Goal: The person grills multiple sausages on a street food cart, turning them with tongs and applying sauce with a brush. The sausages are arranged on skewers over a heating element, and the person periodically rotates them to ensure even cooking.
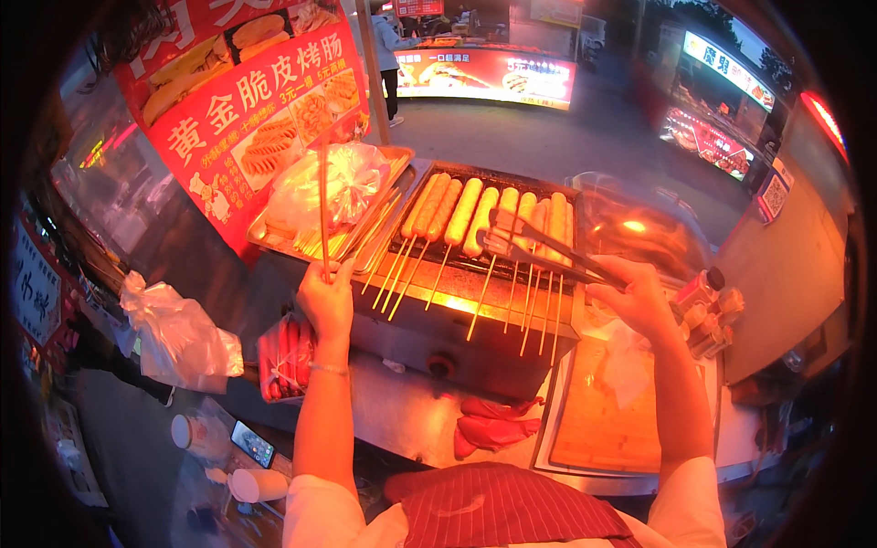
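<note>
My left hand [325,296] grips a thin wooden stick [324,205], held upright at the left of the grill. My right hand [634,291] holds dark tongs [558,244] by their handles. The tong tips lie over the skewered sausages on the right half of the grill [404,349]; whether they pinch one I cannot tell. Several pale and browned sausages [464,212] lie side by side on the black grill plate, their sticks pointing towards me. Part of the right-hand sausages is hidden behind the tongs.
Left of the grill, a metal tray [257,236] holds wooden sticks and a plastic bag [336,181]. A clear cover [637,222] stands at the right, with seasoning bottles [706,294] and a cutting board [603,418] nearer me. A red cloth-like item [497,428] lies in front. Bagged red sausages [284,359] hang left.
</note>
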Motion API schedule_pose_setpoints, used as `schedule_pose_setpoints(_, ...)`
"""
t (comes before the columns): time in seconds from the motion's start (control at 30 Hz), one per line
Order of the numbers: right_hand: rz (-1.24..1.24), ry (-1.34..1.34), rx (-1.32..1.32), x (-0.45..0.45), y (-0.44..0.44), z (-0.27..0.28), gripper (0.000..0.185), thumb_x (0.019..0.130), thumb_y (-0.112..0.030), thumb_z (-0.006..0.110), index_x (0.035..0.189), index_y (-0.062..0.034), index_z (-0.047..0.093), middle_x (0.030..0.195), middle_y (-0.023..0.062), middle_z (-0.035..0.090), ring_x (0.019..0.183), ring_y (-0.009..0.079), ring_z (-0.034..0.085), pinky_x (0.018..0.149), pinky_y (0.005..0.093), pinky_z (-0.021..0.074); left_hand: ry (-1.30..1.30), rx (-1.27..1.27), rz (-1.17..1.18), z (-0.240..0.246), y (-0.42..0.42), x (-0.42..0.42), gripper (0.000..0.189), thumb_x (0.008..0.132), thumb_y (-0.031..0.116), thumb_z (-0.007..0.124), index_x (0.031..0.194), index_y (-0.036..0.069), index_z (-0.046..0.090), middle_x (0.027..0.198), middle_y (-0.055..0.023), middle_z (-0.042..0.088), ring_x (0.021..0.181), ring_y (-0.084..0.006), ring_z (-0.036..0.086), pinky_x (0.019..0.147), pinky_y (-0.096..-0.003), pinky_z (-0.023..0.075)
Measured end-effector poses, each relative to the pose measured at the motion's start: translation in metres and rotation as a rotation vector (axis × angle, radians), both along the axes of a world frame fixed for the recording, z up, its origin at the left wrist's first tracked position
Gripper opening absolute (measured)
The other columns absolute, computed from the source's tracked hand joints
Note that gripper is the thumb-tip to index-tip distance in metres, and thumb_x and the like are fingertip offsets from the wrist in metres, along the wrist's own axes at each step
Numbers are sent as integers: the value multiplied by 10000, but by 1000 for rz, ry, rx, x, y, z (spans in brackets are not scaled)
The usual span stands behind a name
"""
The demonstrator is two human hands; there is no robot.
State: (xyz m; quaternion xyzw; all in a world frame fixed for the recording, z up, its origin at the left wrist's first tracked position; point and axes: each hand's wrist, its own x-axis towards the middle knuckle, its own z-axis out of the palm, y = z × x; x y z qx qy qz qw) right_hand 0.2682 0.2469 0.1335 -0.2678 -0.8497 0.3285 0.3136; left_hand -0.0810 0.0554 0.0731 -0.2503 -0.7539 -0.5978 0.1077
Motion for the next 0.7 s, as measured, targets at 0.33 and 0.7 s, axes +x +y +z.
schedule_pose_setpoints(0.33, 88, 502, -688, -68, -94, 7, 158, 791, -101, 698, 814, -106, 543, 620, -45, 504, 515, 48, 472, 462, 190, 355, -871, 329, -1085, 33, -39, 124, 389, 1007, 283, 409, 1123, -53, 568, 778, -117, 624, 525, -74, 425, 486, -188, 341)
schedule_pose_setpoints(0.7, 146, 635, -641, -83, -105, -14, 193, 797, -29, 715, 889, -56, 547, 748, 0, 594, 612, 70, 568, 542, 214, 477, -868, 101, -1055, 11, -54, 178, 322, 999, 208, 425, 1140, -46, 563, 761, -78, 609, 550, -75, 429, 524, -193, 357)
